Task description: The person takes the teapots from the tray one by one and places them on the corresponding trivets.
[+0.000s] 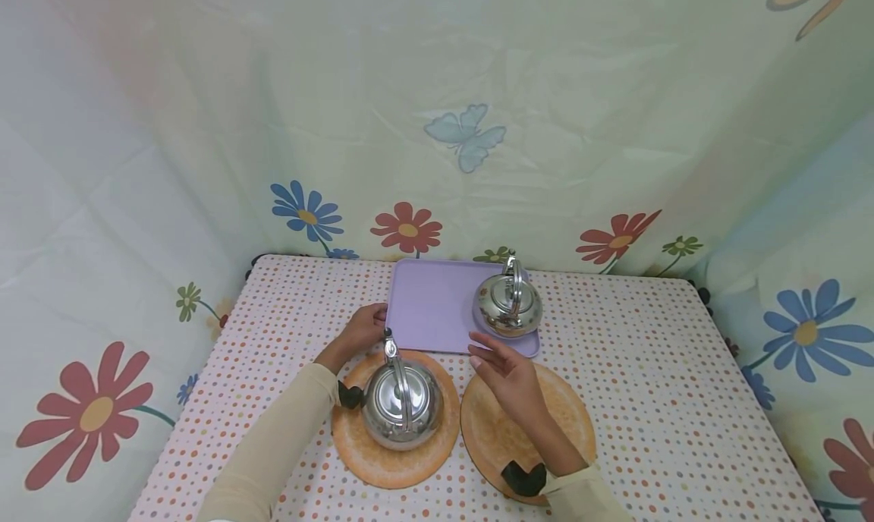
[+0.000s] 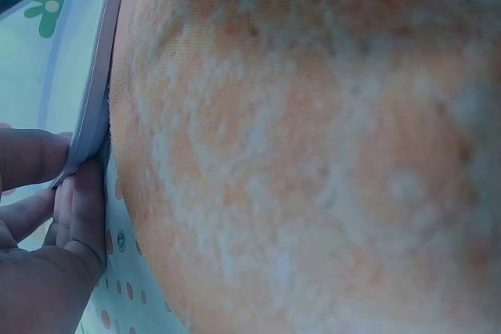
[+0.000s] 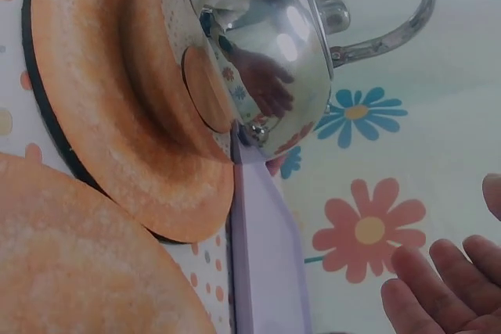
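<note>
My left hand (image 1: 360, 331) pinches the left edge of a lilac tray (image 1: 430, 302) near its front corner. In the left wrist view, the thumb lies over the tray rim (image 2: 95, 107) with fingers beneath. A shiny steel kettle (image 1: 508, 306) stands on the tray's right end. Another steel kettle (image 1: 403, 404) sits on the left round mat (image 1: 382, 473), beside my left wrist. My right hand (image 1: 508, 374) hovers above the right round mat (image 1: 570, 408), its fingers loosely extended toward the tray's front edge. The right wrist view shows these fingers (image 3: 438, 291) holding nothing.
Both mats have a toasted flatbread print and lie side by side before the tray. A dotted cloth (image 1: 642, 400) covers the table. Fabric with flowers and butterflies (image 1: 467, 139) hangs behind and at both sides.
</note>
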Motion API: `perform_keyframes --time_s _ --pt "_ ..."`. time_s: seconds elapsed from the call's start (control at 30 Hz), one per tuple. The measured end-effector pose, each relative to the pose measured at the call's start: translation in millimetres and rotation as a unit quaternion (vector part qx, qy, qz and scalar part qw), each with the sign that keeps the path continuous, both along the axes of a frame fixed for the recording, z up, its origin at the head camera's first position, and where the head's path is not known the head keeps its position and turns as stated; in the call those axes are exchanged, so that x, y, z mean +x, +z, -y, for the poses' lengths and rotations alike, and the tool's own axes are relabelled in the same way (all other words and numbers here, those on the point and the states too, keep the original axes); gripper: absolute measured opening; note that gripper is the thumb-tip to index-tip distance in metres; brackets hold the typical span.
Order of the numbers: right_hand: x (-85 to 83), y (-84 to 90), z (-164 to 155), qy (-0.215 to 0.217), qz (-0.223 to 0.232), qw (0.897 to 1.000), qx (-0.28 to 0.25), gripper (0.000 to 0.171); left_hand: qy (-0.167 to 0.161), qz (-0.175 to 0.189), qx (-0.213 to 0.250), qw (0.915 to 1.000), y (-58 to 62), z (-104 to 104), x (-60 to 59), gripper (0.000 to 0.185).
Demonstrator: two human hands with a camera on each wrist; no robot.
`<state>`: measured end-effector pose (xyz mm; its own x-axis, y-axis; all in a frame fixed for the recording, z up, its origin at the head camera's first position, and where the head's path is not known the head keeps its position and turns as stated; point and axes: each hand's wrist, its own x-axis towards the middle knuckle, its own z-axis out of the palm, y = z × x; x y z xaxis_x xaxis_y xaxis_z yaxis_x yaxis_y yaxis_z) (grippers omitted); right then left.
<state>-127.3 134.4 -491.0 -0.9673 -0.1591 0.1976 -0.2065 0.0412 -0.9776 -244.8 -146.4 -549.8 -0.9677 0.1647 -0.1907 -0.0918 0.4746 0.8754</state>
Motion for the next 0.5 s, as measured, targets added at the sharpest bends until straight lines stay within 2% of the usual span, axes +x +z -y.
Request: perform_keyframes --time_s 0.27,0.5 --pt "-2.4 1.8 -7 -0.02 0.016 0.999 0.018 0.05 0.0 -0.001 -0.006 1.0 -0.8 0 -0.3 0.059" --pt "-5.7 5.1 -13 -0.053 -0.009 0.998 0.044 0.063 0.0 -0.008 -0.008 0.9999 -1.7 1 0.1 0.059"
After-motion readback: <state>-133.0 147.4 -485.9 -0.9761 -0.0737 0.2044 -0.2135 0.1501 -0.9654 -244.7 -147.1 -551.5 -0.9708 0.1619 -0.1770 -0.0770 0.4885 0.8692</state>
